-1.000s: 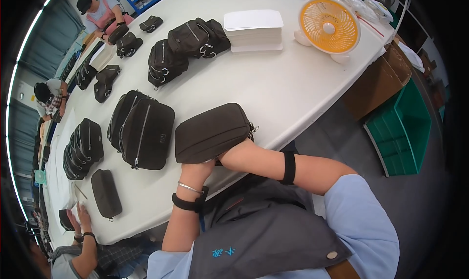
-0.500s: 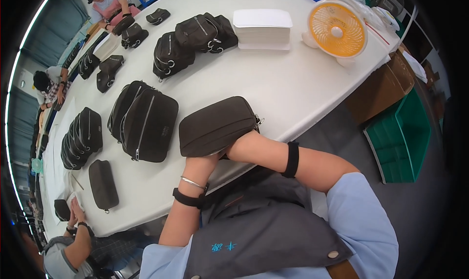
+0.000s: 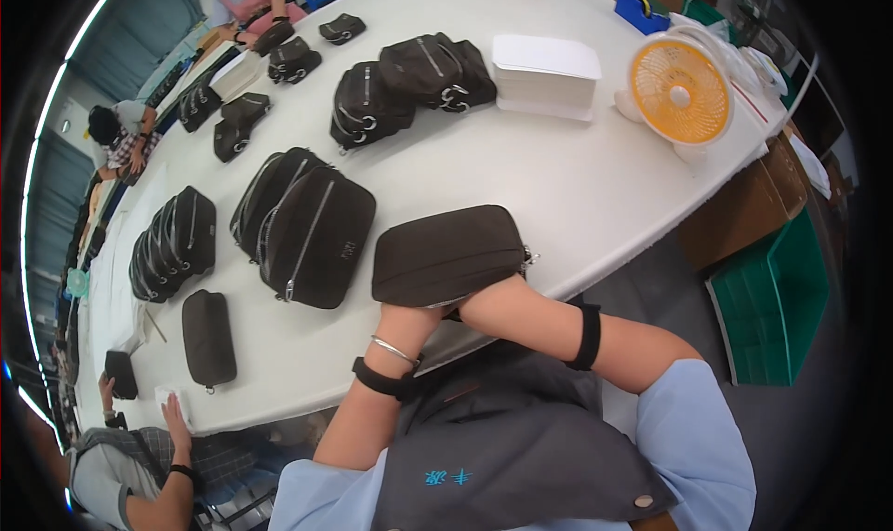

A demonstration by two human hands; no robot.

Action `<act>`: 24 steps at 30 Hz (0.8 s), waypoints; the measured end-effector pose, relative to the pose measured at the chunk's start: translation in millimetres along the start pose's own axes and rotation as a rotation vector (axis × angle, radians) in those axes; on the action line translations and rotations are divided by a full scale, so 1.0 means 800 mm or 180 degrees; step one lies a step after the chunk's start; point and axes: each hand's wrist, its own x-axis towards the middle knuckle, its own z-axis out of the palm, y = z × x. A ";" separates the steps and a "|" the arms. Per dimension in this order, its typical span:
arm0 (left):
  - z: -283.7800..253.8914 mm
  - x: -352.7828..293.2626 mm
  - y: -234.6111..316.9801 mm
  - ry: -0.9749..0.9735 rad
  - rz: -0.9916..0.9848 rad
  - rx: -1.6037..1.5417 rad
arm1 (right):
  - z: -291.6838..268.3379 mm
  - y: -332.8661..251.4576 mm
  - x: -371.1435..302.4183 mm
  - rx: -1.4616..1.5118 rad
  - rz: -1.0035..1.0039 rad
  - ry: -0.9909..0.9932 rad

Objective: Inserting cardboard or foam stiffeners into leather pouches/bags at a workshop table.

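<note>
At the table's near edge a dark brown zip pouch (image 3: pixel 451 254) is tipped up, its broad face toward me and a metal zip pull at its right end. My left hand (image 3: pixel 416 318) goes in under its lower edge, and my right hand (image 3: pixel 486 299) meets the same edge further right. Both hands hold the pouch from below and behind, so it hides my fingers. To the left, a group of larger dark zip bags (image 3: pixel 321 238) leans together. A long dark pouch (image 3: pixel 208 338) lies farther left.
More dark bags (image 3: pixel 423 75) sit across the white table (image 3: pixel 549 182). A stack of white cards (image 3: pixel 547 75) and an orange fan (image 3: pixel 679 92) are at the far right. Below the edge stands a green crate (image 3: pixel 772 298). A co-worker (image 3: pixel 139 475) is at the lower left.
The view has swung, so the tabletop things appear further right. The pouch looks more level, still with my hands. The co-worker's hands have parted, one now at a small dark pouch.
</note>
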 end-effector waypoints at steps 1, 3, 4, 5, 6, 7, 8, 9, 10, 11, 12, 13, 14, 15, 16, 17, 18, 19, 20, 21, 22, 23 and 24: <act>-0.001 -0.003 0.005 -0.0035 0.0004 -0.0002 | 0.005 0.004 -0.001 0.0173 0.0088 0.0092; 0.001 -0.007 0.011 -0.0115 -0.0064 -0.0177 | 0.018 0.019 -0.002 0.0153 0.0215 0.0063; -0.003 -0.005 0.014 -0.0233 -0.0107 -0.0406 | 0.014 0.021 0.001 0.0156 0.0149 0.0073; -0.012 -0.005 0.019 -0.0371 -0.0051 -0.0475 | 0.007 0.021 0.003 0.0072 0.0058 0.0168; -0.017 -0.004 0.019 -0.0338 -0.0082 -0.0434 | 0.003 0.023 0.006 -0.0011 -0.0029 0.0262; -0.019 -0.005 0.023 -0.0311 0.0047 -0.0472 | 0.003 0.027 0.004 -0.0105 -0.0101 0.0302; -0.020 -0.007 0.025 -0.0285 0.0177 -0.0512 | 0.003 0.032 0.003 -0.0101 -0.0129 0.0298; -0.020 -0.006 0.026 -0.0273 0.0157 -0.0502 | 0.002 0.037 0.003 -0.0030 -0.0108 0.0285; -0.021 -0.003 0.024 -0.0391 0.0088 -0.0644 | -0.001 0.037 0.008 0.0046 -0.0102 0.0277; -0.022 -0.002 0.023 -0.0508 0.0020 -0.0790 | -0.005 0.034 0.012 0.0054 -0.0136 0.0273; -0.023 -0.003 0.021 -0.0492 -0.0003 -0.0775 | -0.012 0.030 0.014 -0.0024 -0.0209 0.0442; -0.021 -0.004 0.019 -0.0393 0.0058 -0.0707 | -0.017 0.026 0.015 -0.0103 -0.0266 0.0609; -0.020 -0.006 0.017 -0.0294 0.0120 -0.0639 | -0.016 0.026 0.018 -0.0101 -0.0282 0.0601; -0.017 -0.007 0.014 -0.0284 0.0106 -0.0637 | -0.016 0.026 0.020 -0.0096 -0.0285 0.0721; -0.015 -0.006 0.013 -0.0165 0.0095 -0.0523 | -0.016 0.025 0.020 -0.0092 -0.0290 0.0834; -0.015 -0.006 0.012 -0.0044 0.0083 -0.0407 | -0.019 0.022 0.019 -0.0094 -0.0310 0.0820; -0.016 -0.006 0.012 -0.0026 0.0063 -0.0405 | -0.024 0.018 0.017 -0.0057 -0.0278 0.0696; -0.022 0.000 0.010 -0.0205 -0.0109 -0.0514 | -0.027 0.016 0.020 -0.0025 -0.0248 0.0592; -0.028 0.005 0.009 -0.0380 -0.0281 -0.0621 | -0.026 0.014 0.020 -0.0032 -0.0278 0.0602; -0.031 0.008 0.007 -0.0353 -0.0288 -0.0600 | -0.024 0.012 0.016 -0.0020 -0.0322 0.0701; -0.032 0.009 0.008 -0.0383 -0.0400 -0.0766 | -0.023 0.007 0.013 0.0002 -0.0372 0.0786; -0.033 0.010 0.008 -0.0411 -0.0510 -0.0933 | -0.031 -0.002 0.012 0.0324 -0.0280 0.0812; -0.032 0.011 0.007 -0.0387 -0.0530 -0.0915 | -0.030 -0.002 0.015 0.0329 -0.0316 0.0811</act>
